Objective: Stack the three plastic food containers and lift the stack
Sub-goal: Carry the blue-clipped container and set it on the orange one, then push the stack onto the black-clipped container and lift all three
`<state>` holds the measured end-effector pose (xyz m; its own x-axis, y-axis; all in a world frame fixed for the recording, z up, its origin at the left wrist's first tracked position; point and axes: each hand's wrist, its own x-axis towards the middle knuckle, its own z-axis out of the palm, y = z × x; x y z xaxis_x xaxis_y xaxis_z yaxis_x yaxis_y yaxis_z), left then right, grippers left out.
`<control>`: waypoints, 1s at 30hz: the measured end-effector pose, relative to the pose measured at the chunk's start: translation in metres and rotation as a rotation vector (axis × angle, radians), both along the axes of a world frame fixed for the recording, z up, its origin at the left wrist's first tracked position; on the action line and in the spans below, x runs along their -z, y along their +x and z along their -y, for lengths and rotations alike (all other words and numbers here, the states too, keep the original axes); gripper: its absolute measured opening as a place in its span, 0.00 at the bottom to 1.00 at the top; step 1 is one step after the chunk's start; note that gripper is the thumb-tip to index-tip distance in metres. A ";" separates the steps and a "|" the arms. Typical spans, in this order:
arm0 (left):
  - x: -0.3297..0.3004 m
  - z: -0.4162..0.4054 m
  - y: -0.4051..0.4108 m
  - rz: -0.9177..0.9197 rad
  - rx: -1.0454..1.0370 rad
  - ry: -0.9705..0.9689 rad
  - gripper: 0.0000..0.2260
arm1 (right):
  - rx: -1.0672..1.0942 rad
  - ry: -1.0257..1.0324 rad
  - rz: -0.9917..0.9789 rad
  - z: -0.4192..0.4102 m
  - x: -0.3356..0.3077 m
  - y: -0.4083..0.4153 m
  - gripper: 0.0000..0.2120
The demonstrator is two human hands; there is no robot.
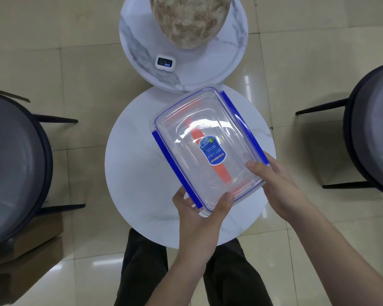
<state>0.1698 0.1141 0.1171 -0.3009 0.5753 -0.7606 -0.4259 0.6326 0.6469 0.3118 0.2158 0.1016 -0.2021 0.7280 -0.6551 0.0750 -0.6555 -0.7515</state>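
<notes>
A clear plastic food container point(208, 120) with blue side clips and a blue label on its lid is over the round white table point(133, 173). Through its clear lid I see orange clips of another container point(195, 133) under or inside it; a third I cannot make out. My left hand point(201, 215) grips the near left corner, thumb on the lid. My right hand point(276, 184) grips the near right corner, thumb on the lid and fingers under the rim. Whether the container rests on the table or is held above it I cannot tell.
A second round marble table point(142, 51) stands behind, with a large mottled vase point(190, 21) and a small white device point(165, 62). Dark chairs stand at the left point(16, 168) and right point(372, 129). My legs are under the near table's edge.
</notes>
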 end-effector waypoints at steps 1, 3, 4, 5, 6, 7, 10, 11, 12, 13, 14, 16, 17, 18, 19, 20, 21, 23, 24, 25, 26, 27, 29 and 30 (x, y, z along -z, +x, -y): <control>0.001 0.000 0.000 -0.001 0.005 0.002 0.34 | 0.002 -0.001 -0.002 0.000 0.000 0.000 0.19; 0.002 0.001 0.001 -0.006 0.009 0.004 0.34 | 0.002 0.001 -0.003 0.000 0.001 0.000 0.18; 0.003 0.001 0.001 -0.013 0.012 0.008 0.34 | 0.006 -0.001 -0.004 0.000 0.001 0.000 0.17; 0.003 0.001 0.001 -0.023 0.016 0.015 0.35 | 0.012 -0.005 -0.004 0.000 0.001 0.000 0.17; 0.002 0.000 0.000 -0.038 0.023 0.023 0.36 | 0.018 -0.008 -0.003 0.000 0.001 0.000 0.17; 0.003 0.001 -0.001 -0.055 0.031 0.029 0.36 | 0.022 -0.011 0.000 0.000 0.001 0.000 0.18; 0.002 0.002 -0.009 -0.113 0.050 0.039 0.37 | 0.058 0.015 0.055 0.002 -0.002 -0.002 0.28; 0.000 0.002 -0.013 -0.140 0.052 0.033 0.39 | 0.084 0.049 0.106 0.004 -0.004 -0.004 0.36; -0.003 0.001 -0.018 -0.181 0.053 0.026 0.41 | 0.109 0.100 0.171 0.007 -0.006 -0.005 0.43; -0.005 -0.001 -0.024 -0.237 0.059 0.020 0.42 | 0.125 0.162 0.236 0.009 -0.009 -0.006 0.48; -0.007 -0.003 -0.030 -0.296 0.063 0.025 0.41 | 0.132 0.226 0.297 0.012 -0.012 -0.007 0.49; -0.011 -0.005 -0.043 -0.412 0.074 0.082 0.38 | 0.110 0.352 0.424 0.020 -0.019 -0.011 0.42; -0.014 -0.007 -0.050 -0.492 0.103 0.120 0.38 | 0.078 0.418 0.496 0.024 -0.022 -0.013 0.39; -0.016 -0.009 -0.057 -0.592 0.155 0.158 0.38 | 0.033 0.484 0.558 0.027 -0.025 -0.015 0.37; -0.018 -0.013 -0.064 -0.706 0.228 0.194 0.39 | -0.015 0.542 0.602 0.030 -0.026 -0.018 0.36; -0.019 -0.017 -0.070 -0.815 0.313 0.240 0.38 | -0.060 0.584 0.627 0.033 -0.027 -0.021 0.36; -0.019 -0.023 -0.075 -0.907 0.403 0.293 0.38 | -0.102 0.603 0.637 0.036 -0.027 -0.026 0.35; -0.014 -0.035 -0.084 -1.038 0.594 0.382 0.36 | -0.180 0.607 0.641 0.041 -0.025 -0.034 0.35; -0.009 -0.040 -0.087 -1.085 0.685 0.412 0.35 | -0.211 0.611 0.652 0.044 -0.023 -0.036 0.37; -0.003 -0.044 -0.089 -1.115 0.760 0.429 0.35 | -0.231 0.616 0.665 0.045 -0.022 -0.038 0.37; 0.001 -0.046 -0.090 -1.125 0.813 0.433 0.35 | -0.237 0.612 0.669 0.046 -0.021 -0.039 0.38; 0.005 -0.047 -0.091 -1.125 0.839 0.428 0.35 | -0.233 0.600 0.664 0.046 -0.020 -0.040 0.38; 0.008 -0.046 -0.091 -1.130 0.837 0.423 0.35 | -0.220 0.577 0.641 0.045 -0.019 -0.040 0.38; 0.008 -0.045 -0.090 -1.130 0.825 0.426 0.35 | -0.217 0.576 0.628 0.045 -0.019 -0.040 0.38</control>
